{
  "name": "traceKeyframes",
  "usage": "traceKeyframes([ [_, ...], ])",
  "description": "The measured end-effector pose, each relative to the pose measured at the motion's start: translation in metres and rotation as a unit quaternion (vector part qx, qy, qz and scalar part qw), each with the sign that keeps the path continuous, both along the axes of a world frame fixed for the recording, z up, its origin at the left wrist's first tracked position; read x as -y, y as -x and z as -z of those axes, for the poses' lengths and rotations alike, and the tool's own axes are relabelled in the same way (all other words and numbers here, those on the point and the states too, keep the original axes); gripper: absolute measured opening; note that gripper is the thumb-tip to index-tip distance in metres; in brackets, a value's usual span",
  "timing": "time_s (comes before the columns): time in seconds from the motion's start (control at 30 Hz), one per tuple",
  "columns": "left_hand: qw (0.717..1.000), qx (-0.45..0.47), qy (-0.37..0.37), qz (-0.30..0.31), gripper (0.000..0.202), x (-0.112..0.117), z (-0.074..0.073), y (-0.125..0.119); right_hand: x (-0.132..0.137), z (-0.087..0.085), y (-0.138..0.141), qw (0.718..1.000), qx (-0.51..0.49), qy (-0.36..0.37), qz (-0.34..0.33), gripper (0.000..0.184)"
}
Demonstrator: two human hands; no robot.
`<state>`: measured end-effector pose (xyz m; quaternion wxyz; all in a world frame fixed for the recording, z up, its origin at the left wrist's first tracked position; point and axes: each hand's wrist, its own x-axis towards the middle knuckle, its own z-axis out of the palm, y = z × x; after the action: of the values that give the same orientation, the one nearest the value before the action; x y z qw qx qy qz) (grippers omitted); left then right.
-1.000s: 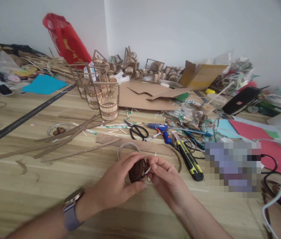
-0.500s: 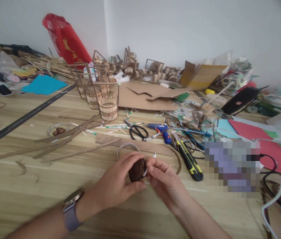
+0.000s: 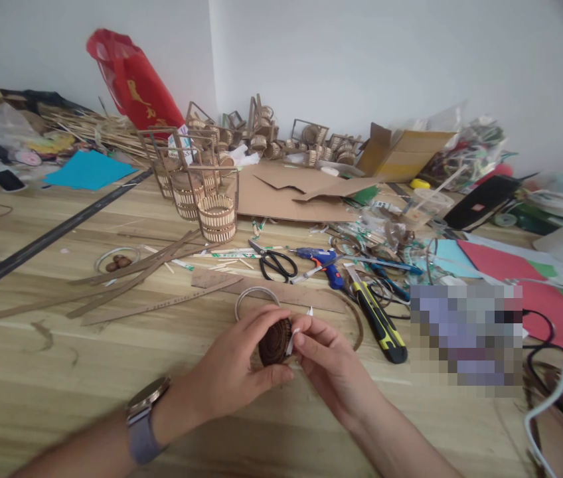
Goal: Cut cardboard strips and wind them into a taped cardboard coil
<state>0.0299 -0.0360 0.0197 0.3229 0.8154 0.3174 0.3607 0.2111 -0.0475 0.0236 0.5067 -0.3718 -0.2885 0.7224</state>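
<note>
My left hand (image 3: 234, 362) is curled round a dark brown coil of wound strip (image 3: 275, 343), fingers over its top and thumb below. The coil's spiral face is turned toward me. At the coil's right side, my right hand (image 3: 328, 352) pinches a thin white strip (image 3: 292, 341) between thumb and fingers. A small white tip pokes up above the right fingers. Behind the left fingers lies a pale ring (image 3: 256, 289), partly hidden. A brown cardboard strip (image 3: 281, 290) lies just beyond both hands.
Black scissors (image 3: 277, 264), a blue glue gun (image 3: 328, 262) and a yellow-black utility knife (image 3: 378, 318) lie beyond my hands. Small slatted buckets (image 3: 217, 219) stand farther back. Brown strips (image 3: 132, 279) spread to the left. A white cable (image 3: 555, 398) runs down the right.
Both hands stay nearly in place. The coil and white strip have shifted very slightly; the grip on each is unchanged.
</note>
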Motion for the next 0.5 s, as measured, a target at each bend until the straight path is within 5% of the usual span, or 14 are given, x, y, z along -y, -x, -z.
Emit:
traceKeyframes([
  [0.5,0.999,0.001,0.033,-0.015,0.061,0.0015,-0.0007,-0.0015,0.002,-0.0032,0.0028,0.998,0.033,-0.057,-0.002,0.025],
])
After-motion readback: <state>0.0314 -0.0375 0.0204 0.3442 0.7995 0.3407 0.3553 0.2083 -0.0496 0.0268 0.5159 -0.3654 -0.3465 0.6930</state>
